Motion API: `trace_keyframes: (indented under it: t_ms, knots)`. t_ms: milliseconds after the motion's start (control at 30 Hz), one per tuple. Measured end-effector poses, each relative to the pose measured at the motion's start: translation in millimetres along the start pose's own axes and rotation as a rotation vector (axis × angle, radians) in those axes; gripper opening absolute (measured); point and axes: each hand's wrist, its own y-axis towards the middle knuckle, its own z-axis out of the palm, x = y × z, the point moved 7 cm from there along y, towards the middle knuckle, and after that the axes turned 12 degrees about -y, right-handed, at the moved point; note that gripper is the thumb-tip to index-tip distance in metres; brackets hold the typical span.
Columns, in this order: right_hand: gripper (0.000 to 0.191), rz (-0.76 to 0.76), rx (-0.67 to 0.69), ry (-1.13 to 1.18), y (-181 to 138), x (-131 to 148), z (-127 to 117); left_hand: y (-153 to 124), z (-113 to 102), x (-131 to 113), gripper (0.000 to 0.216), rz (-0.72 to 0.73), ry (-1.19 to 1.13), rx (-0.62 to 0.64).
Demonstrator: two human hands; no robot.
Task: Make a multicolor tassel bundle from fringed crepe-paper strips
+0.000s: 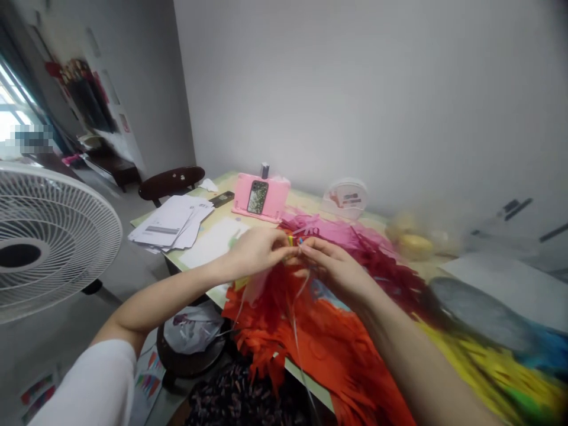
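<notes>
Pressing thumb and fingertips together, the right hand [335, 266] pinches a small blue bit [300, 241]; whether the left hand [261, 248], curled just beside it, pinches anything, I cannot tell. Below the grip, a ribbon [296, 328] hangs over orange fringe [331, 337].

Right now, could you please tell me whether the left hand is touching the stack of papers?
Apart: the head view shows the left hand to the right of the stack of papers, with a white sheet visible between them.

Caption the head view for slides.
Left hand and right hand meet over fringed orange paper-like sheets, thin pale ribbon dangling.
</notes>
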Motion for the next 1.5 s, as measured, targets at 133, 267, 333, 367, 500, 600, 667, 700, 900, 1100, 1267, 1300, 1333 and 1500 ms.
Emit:
trace_keyframes:
  t_ms: [133, 267, 333, 367, 500, 600, 667, 700, 900, 1100, 1267, 1300, 1333, 1500]
  knots:
    - [0.046, -0.019, -0.014, -0.011, 6, -6, 8, -17, 23, 12, 0.022, -0.074, -0.186, 0.023]
    - [0.046, -0.072, -0.025, -0.032, 1, -4, 13, -28, 43, 23, 0.024, -0.035, -0.215, -0.016]
    - [0.046, -0.088, -0.021, -0.061, -1, -3, 13, -36, 49, 19, 0.024, -0.045, -0.148, 0.051]
    - [0.046, -0.093, -0.019, -0.085, -2, -2, 12, -41, 52, 13, 0.023, -0.046, -0.093, 0.120]
    - [0.042, -0.103, -0.017, -0.232, -3, 3, 6, -64, 44, -26, 0.027, 0.076, 0.056, 0.361]
    - [0.039, -0.133, 0.041, -0.364, -6, 15, 5, -48, 10, -33, 0.023, 0.124, -0.040, 0.102]
    - [0.038, -0.193, 0.098, -0.518, -11, 26, 7, -28, 1, -26, 0.035, 0.174, -0.221, 0.016]
    - [0.037, -0.234, 0.112, -0.600, -15, 32, 7, -17, 8, -22, 0.047, 0.197, -0.339, 0.101]
    - [0.029, -0.395, 0.010, -0.912, -38, 59, -2, 12, 37, -16, 0.041, 0.166, -0.543, 0.309]
    - [0.028, -0.423, -0.237, -1.049, -55, 70, -28, 15, 44, -21, 0.023, 0.209, -0.286, 0.383]
    - [0.029, -0.422, -0.217, -1.155, -61, 60, -44, 19, 39, -17, 0.004, 0.235, 0.041, 0.361]
    - [0.028, -0.427, -0.205, -1.183, -62, 57, -46, 18, 38, -17, 0.005, 0.247, 0.109, 0.359]
    - [0.027, -0.436, -0.192, -1.215, -63, 56, -48, 17, 37, -18, 0.006, 0.266, 0.171, 0.357]
    - [0.031, -0.509, -0.229, -1.322, -75, 57, -50, 13, 30, -20, 0.013, 0.359, 0.343, 0.360]
